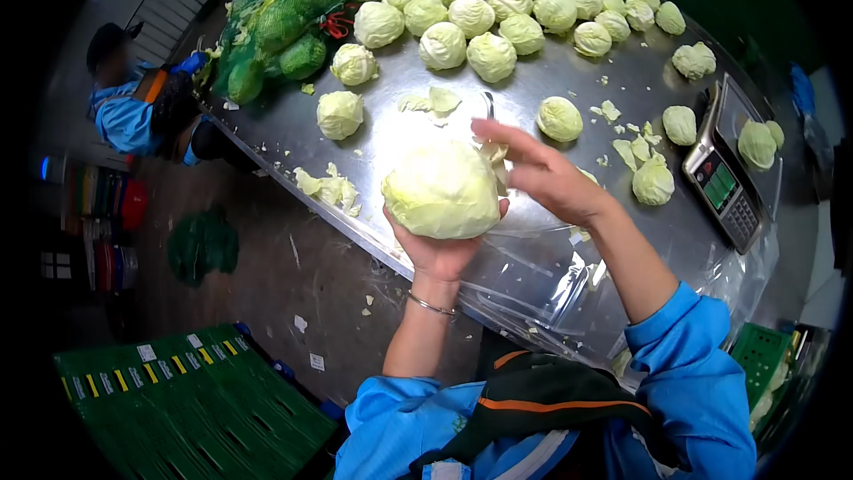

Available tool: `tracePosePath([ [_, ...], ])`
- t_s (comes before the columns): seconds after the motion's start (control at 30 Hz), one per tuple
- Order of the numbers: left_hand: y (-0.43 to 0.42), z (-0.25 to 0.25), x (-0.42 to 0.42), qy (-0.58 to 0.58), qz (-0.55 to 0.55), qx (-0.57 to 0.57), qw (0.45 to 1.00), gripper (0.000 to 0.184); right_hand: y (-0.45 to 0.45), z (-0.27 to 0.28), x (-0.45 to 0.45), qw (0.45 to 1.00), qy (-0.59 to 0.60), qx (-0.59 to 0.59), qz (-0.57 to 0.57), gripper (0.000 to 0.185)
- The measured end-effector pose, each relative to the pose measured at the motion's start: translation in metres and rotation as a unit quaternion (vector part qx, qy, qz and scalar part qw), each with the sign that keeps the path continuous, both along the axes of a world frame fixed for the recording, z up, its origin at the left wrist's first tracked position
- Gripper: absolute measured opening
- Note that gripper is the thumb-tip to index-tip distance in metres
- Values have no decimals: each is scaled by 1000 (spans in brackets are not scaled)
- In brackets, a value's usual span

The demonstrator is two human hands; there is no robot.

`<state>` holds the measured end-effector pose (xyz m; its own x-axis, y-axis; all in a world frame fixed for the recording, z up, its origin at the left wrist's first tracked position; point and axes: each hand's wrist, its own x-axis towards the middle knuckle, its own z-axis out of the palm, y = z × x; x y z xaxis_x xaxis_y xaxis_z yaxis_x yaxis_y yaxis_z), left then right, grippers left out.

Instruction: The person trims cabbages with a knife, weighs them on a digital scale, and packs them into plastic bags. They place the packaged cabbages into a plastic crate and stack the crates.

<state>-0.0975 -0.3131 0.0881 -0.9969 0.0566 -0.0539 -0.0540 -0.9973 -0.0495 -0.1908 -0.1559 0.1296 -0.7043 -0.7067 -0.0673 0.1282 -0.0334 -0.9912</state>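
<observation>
A large pale green cabbage rests in my left hand, which cups it from below with the palm up. My right hand is raised at the cabbage's right side, its fingers apart, with a small piece of leaf by the fingertips. Whether those fingers touch the leaf is hard to tell. Behind the cabbage, loose leaf scraps lie on the metal table next to a dark curved handle. Single cabbages sit to the left and right.
Many cabbages cover the table's far side. Green net bags lie at the back left. A scale stands at the right with cabbages on it. Green crates are at the lower left. A co-worker stands beyond the left edge.
</observation>
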Motion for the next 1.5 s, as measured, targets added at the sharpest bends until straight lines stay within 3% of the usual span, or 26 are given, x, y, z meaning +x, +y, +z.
tracePosePath([
  [0.03,1,2,0,7,-7,12,1000,77,6,12,2,999,20,-5,48,50],
  [0.1,2,7,3,19,-20,40,999,77,25,26,-2,986,94,102,93,43],
  [0.13,2,15,4,36,-38,61,997,78,29,30,-5,988,85,123,44,26],
  [0.2,-4,16,7,35,34,-11,999,81,40,19,-18,920,326,191,-105,27],
  [0.23,-4,14,13,29,65,-44,996,82,46,20,-27,909,310,190,-203,26],
  [0.3,3,19,25,-71,191,-238,950,88,58,11,-48,835,383,200,-340,64],
  [0.37,14,34,40,-96,184,-268,941,91,70,24,-26,868,269,304,-285,94],
  [0.4,27,38,49,-113,159,-321,927,89,76,23,-4,953,120,185,-206,98],
  [0.43,41,38,58,-130,133,-372,909,86,84,16,26,991,-39,56,-118,101],
  [0.47,69,35,66,-106,121,-498,852,83,90,8,60,977,-179,-76,-82,97],
  [0.5,100,33,75,-76,104,-616,777,79,99,-5,92,925,-311,-212,-48,93],
  [0.57,136,17,94,140,38,-712,687,73,149,-64,134,931,-291,-187,-115,86],
  [0.63,164,8,107,251,22,-800,544,65,217,-91,198,807,-473,-251,-249,80],
  [0.67,182,-9,118,215,11,-806,552,54,244,-83,223,752,-509,-344,-239,79],
  [0.7,202,-30,125,141,-92,-763,625,44,268,-74,248,687,-535,-436,-226,78],
  [0.77,247,-62,117,117,-260,-748,600,46,317,-87,301,667,-504,-439,-329,73],
  [0.87,320,-109,103,222,-63,-880,416,49,351,-88,353,661,-450,-417,-433,72],
  [0.97,352,-132,86,164,4,-925,342,52,351,-84,374,658,-389,-488,-423,78],
  [1.13,445,-145,104,337,21,-870,360,57,388,-100,377,575,-450,-543,-414,77],
  [1.23,495,-154,97,291,6,-902,319,43,425,-87,360,667,-375,-516,-385,78],
  [1.27,504,-170,92,330,-3,-894,303,38,440,-91,357,685,-357,-516,-370,78],
  [1.33,513,-202,73,401,-19,-876,269,31,466,-87,356,683,-343,-525,-375,78],
  [1.43,485,-182,77,614,-37,-748,247,19,499,-85,357,702,-300,-535,-361,75],
  [1.5,454,-123,105,648,-81,-716,245,23,512,-90,370,707,-275,-555,-341,74],
])
